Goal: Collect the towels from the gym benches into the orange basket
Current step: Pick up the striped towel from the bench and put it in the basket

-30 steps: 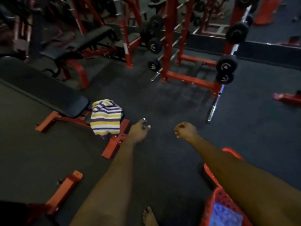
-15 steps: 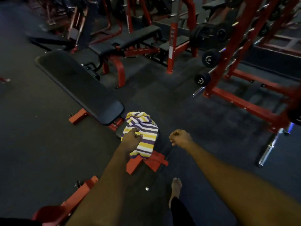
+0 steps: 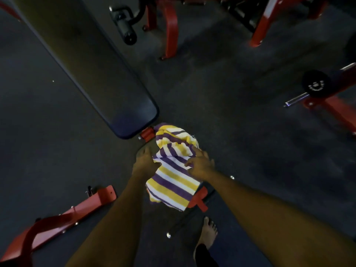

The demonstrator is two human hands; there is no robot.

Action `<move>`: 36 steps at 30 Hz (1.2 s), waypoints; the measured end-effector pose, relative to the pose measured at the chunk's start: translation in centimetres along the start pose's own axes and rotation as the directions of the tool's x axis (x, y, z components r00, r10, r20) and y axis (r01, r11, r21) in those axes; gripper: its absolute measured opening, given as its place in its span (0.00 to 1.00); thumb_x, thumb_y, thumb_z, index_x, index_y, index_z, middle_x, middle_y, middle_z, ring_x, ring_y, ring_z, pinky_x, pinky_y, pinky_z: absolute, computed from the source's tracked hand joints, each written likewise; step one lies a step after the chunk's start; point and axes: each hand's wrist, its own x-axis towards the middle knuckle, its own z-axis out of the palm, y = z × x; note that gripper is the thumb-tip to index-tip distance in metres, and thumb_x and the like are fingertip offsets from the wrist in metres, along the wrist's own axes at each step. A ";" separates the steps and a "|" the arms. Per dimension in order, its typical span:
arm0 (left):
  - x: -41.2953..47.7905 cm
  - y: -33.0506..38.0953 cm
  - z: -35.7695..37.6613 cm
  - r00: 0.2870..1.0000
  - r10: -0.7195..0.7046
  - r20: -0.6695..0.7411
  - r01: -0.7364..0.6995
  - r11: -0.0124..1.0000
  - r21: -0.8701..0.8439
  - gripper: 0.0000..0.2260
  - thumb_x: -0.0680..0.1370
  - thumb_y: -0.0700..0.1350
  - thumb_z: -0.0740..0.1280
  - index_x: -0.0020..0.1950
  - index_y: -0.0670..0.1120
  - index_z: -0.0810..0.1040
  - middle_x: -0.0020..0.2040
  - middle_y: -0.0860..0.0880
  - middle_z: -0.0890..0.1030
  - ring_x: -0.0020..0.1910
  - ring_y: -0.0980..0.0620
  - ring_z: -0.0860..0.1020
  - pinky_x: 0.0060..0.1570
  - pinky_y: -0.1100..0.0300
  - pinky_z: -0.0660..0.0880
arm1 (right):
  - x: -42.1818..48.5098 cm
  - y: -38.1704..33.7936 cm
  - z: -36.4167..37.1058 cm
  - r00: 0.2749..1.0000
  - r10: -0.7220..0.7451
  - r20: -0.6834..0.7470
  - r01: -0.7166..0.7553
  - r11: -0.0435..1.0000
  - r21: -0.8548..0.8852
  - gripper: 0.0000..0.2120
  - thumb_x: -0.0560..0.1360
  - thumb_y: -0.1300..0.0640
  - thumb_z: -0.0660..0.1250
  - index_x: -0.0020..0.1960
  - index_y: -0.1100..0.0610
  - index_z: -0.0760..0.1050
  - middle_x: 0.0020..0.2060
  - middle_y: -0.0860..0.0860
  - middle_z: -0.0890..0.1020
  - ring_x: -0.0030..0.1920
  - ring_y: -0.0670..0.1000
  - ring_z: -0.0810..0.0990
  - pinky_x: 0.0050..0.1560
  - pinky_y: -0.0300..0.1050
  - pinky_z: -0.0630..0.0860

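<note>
A soft, limp yellow, purple and white striped towel [image 3: 173, 166], draped over the black padded bench's [image 3: 92, 64] near end, is gripped at its bunched middle by the closed left hand [image 3: 145, 163] and right hand [image 3: 200, 163], and is judged light.

A gym: a long black padded weight bench [image 3: 92, 60] on a red steel frame [image 3: 77, 209], dark rubber flooring [image 3: 240, 122], more red equipment frames [image 3: 170, 27] and a black weight plate [image 3: 316, 86] on a bar
</note>
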 end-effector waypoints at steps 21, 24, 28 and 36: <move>-2.0 1.4 -12.2 0.887 0.419 -0.197 -0.430 0.902 -0.019 0.08 0.77 0.52 0.67 0.43 0.49 0.74 0.37 0.52 0.77 0.38 0.49 0.77 0.37 0.57 0.68 | -0.9 -4.3 -11.8 0.797 -0.034 -0.602 0.030 0.999 -0.017 0.08 0.74 0.59 0.61 0.52 0.53 0.76 0.51 0.53 0.77 0.52 0.56 0.78 0.57 0.54 0.66; -4.8 3.2 -18.1 0.862 0.506 -0.041 -0.493 0.853 0.173 0.12 0.72 0.56 0.72 0.45 0.49 0.79 0.40 0.51 0.79 0.41 0.51 0.77 0.42 0.57 0.71 | -4.7 -6.6 -14.1 0.719 0.045 -0.693 0.028 0.995 0.093 0.07 0.74 0.61 0.58 0.48 0.53 0.72 0.46 0.53 0.79 0.49 0.58 0.79 0.59 0.58 0.68; -7.3 3.4 -25.1 0.827 0.558 -0.061 -0.492 0.773 0.400 0.15 0.69 0.54 0.68 0.44 0.44 0.82 0.44 0.42 0.83 0.47 0.42 0.81 0.46 0.55 0.72 | -10.9 -9.4 -17.0 0.687 0.030 -0.726 0.141 0.975 0.173 0.02 0.74 0.57 0.56 0.43 0.52 0.66 0.40 0.55 0.79 0.43 0.59 0.80 0.45 0.55 0.78; -16.4 1.5 -36.0 0.574 0.648 -0.500 -0.535 0.759 0.370 0.11 0.77 0.45 0.55 0.58 0.53 0.71 0.49 0.37 0.80 0.47 0.33 0.79 0.47 0.45 0.77 | -26.8 -15.0 -20.2 0.716 -0.122 -0.688 0.136 0.990 -0.034 0.25 0.63 0.35 0.75 0.29 0.54 0.71 0.26 0.49 0.75 0.29 0.49 0.73 0.32 0.46 0.66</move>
